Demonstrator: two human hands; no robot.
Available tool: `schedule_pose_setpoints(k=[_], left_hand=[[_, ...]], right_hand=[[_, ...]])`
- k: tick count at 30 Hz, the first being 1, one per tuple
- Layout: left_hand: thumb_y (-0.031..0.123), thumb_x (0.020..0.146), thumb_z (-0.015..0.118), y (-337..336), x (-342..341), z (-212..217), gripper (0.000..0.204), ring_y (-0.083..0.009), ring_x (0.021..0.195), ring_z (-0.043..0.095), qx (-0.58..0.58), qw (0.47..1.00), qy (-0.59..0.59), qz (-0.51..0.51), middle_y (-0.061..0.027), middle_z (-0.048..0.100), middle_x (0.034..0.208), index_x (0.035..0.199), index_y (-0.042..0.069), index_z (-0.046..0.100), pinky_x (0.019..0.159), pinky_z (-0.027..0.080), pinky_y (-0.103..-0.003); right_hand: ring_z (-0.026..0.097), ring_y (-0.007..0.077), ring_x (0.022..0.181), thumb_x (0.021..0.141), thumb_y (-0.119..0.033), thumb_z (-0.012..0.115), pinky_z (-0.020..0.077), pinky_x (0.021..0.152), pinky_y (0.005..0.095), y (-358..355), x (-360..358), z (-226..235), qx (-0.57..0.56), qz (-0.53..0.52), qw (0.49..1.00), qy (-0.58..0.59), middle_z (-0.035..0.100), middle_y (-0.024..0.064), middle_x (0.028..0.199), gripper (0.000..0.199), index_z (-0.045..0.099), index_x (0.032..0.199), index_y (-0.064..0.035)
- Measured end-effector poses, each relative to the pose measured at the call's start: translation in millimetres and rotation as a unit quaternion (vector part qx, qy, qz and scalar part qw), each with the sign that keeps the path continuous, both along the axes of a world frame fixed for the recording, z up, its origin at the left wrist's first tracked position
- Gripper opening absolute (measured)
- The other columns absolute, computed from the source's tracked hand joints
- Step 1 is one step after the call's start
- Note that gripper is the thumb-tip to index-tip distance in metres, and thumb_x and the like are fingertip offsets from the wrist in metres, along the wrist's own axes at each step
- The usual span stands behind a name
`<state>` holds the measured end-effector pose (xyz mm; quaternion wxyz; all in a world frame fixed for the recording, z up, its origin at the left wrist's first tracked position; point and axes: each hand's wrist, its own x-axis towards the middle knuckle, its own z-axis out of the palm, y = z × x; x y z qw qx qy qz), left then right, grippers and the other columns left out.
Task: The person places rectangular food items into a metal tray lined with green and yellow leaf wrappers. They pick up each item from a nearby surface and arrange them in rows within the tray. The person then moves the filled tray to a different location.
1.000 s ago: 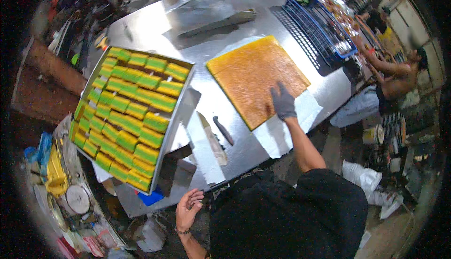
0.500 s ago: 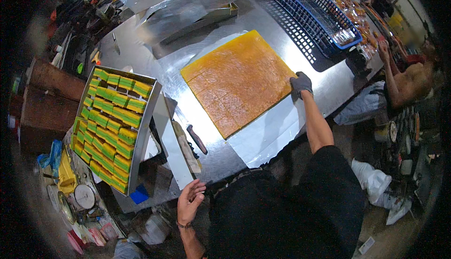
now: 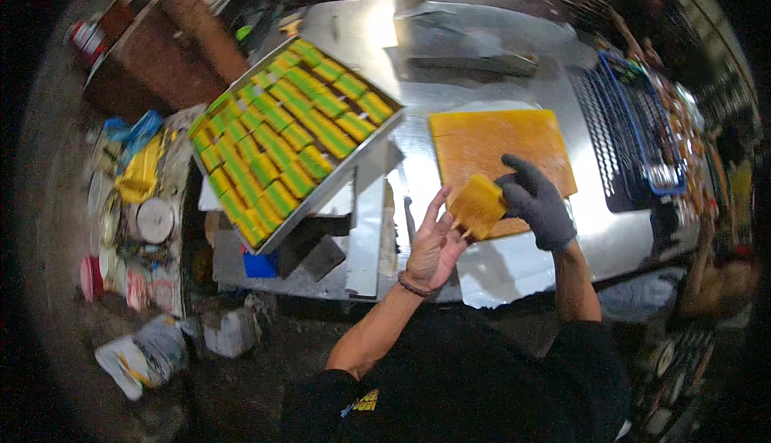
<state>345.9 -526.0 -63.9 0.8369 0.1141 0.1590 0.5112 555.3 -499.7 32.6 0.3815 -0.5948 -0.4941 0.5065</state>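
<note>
A square piece of yellow-orange cake (image 3: 479, 206) is raised between my hands, above the near edge of a large flat slab of the same cake (image 3: 502, 142). My bare left hand (image 3: 434, 252), with a bracelet at its wrist, holds the piece from the left and below, thumb up beside it. My right hand (image 3: 536, 202), in a dark grey glove, grips the piece's right edge, one finger lifted off it. The slab lies on a pale sheet (image 3: 498, 274) on the metal table (image 3: 405, 166). To the left, a tilted metal tray (image 3: 341, 178) bears rows of green-and-yellow layered cake pieces (image 3: 289, 130).
A dark-handled knife (image 3: 408, 216) lies left of the slab. Blue plastic baskets (image 3: 634, 122) and wrapped packages (image 3: 673, 134) stand at the right, where another person works. A side bench on the left carries a round scale (image 3: 155, 222) and a yellow object (image 3: 139, 176).
My view has turned left. My right hand has left the slab's right edge and now has a cake piece. My left hand has come up from beside the table to that piece.
</note>
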Motion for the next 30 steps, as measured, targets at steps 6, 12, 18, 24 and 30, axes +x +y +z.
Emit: schedule_pose_setpoints(k=[6,12,18,24,30], left_hand=[[0.021,0.109,0.046,-6,-106,29,0.049,-0.0278,0.134,0.053,-0.026,0.996,0.019,0.086,-0.0148,0.052,0.147,0.154,0.005,0.036,0.113,0.045,-0.045],[0.041,0.106,0.051,-11,-210,51,0.066,-0.0228,0.136,0.051,0.028,0.991,0.038,0.124,-0.0089,0.050,0.150,0.158,0.006,0.032,0.117,0.039,-0.042],[0.051,0.101,0.055,-55,-357,26,0.093,-0.0538,0.141,0.041,0.110,0.970,0.106,0.188,-0.0411,0.041,0.148,0.163,0.006,0.002,0.121,0.026,-0.054],[0.021,0.107,0.042,-157,-457,-62,0.058,-0.0382,0.136,0.050,0.039,0.680,0.698,0.221,-0.0285,0.049,0.146,0.157,0.001,0.023,0.115,0.042,-0.040],[0.019,0.105,0.050,-225,-481,-126,0.055,-0.0349,0.131,0.055,-0.154,0.671,0.691,0.219,-0.0173,0.050,0.149,0.157,0.012,0.034,0.109,0.048,-0.042]], right_hand=[[0.058,0.0385,0.125,0.079,-0.015,0.075,0.0483,0.105,0.0530,16,-110,49,0.396,0.349,0.747,-0.406,0.063,0.0134,0.128,0.051,0.064,0.129,-0.0122],[0.063,0.0324,0.110,0.075,-0.021,0.075,0.0505,0.097,0.0507,87,-246,57,0.542,0.491,0.592,-0.339,0.067,0.0090,0.114,0.041,0.069,0.115,-0.0187],[0.065,0.0378,0.104,0.077,-0.021,0.079,0.0516,0.089,0.0491,231,-355,57,0.481,0.458,0.690,-0.287,0.067,0.0152,0.112,0.049,0.065,0.123,-0.0108],[0.070,0.0358,0.082,0.089,-0.017,0.068,0.0560,0.074,0.0454,406,-469,28,0.453,0.398,0.660,-0.449,0.071,0.0155,0.088,0.013,0.072,0.098,-0.0092],[0.065,0.0337,0.109,0.087,-0.025,0.072,0.0545,0.091,0.0441,458,-512,-15,0.391,0.458,0.565,-0.564,0.069,0.0103,0.113,0.028,0.070,0.113,-0.0135]])
